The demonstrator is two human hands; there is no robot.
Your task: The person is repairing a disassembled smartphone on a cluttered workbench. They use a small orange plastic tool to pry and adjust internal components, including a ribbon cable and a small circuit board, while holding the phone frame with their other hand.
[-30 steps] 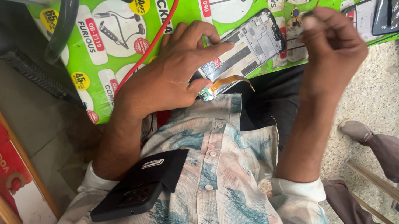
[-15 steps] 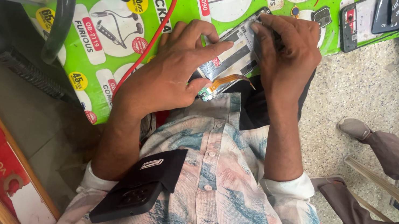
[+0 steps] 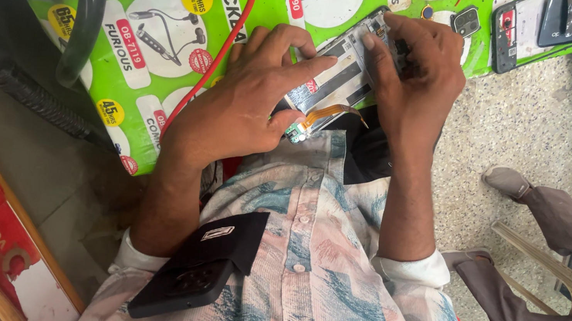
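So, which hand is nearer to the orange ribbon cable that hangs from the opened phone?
The left hand. Its thumb lies right beside the orange ribbon cable, at the lower end of the opened phone. The right hand presses on the phone's upper end, farther from the cable.

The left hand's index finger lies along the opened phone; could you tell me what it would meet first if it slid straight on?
Probably the right hand: the left hand points its index finger along the opened phone towards the right thumb, which presses on the same frame. Depth is hard to judge.
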